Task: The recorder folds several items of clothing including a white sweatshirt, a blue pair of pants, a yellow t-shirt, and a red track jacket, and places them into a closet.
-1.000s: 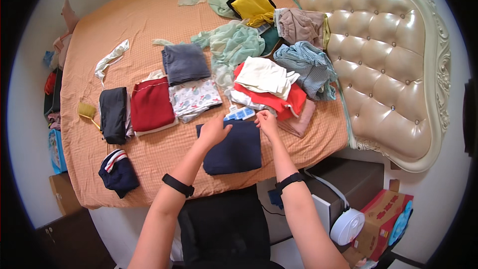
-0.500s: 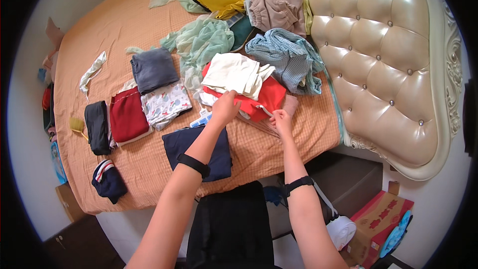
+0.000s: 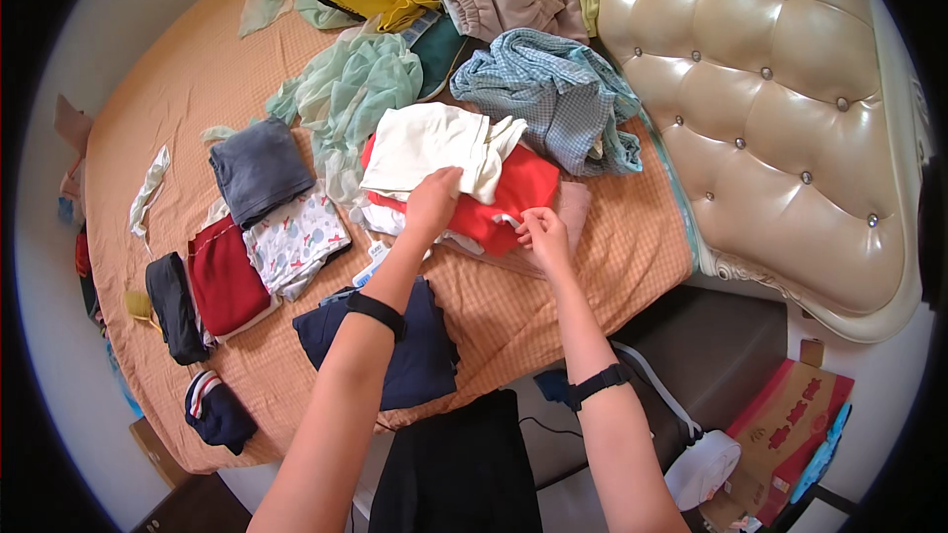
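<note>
A white folded garment lies on top of a red garment in the middle of the bed. My left hand is closed at the near edge of the white garment, its fingertips against the cloth. A short white strip stands out on the red fabric. Beside that strip is my right hand, its fingers slightly apart at the strip's end with nothing plainly between them. Pinkish cloth shows beneath the red garment. Navy folded clothing lies below my left forearm.
Folded grey, dark red and patterned clothes lie to the left. Pale green sheer fabric and blue checked cloth are farther back. A tufted headboard borders the right side; a red-brown box stands below.
The view has shifted, so the bed items sit farther left. My right fingers, pinching the white strip before, have loosened. My left hand stays at the white garment's edge.
</note>
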Available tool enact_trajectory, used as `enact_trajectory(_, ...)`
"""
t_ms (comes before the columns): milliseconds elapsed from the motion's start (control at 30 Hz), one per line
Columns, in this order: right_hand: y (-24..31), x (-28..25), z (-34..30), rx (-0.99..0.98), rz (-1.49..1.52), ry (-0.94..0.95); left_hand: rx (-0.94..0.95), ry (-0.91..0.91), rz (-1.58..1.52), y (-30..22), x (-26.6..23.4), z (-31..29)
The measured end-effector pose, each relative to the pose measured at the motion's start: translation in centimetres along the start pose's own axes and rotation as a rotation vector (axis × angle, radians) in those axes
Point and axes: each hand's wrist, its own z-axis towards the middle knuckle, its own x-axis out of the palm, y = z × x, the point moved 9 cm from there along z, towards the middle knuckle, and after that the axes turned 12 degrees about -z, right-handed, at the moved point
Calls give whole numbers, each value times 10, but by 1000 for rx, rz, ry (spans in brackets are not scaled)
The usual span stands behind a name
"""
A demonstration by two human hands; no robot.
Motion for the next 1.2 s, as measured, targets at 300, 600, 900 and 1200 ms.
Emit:
enact_trajectory(300,15,19,26,99,567,140,-15,20,-446,-57,-11,-38)
enact_trajectory(600,30,-11,12,-113,49,-38,-398,118,-790,-20,4,-70)
enact_trajectory(900,-17,-40,5,86,389,-11,-284,-537,-1173,15,-66,-78)
enact_trajectory(1200,-19,-48,-2,-111,-182,-83,-369,-928,-1109,87,-111,-90)
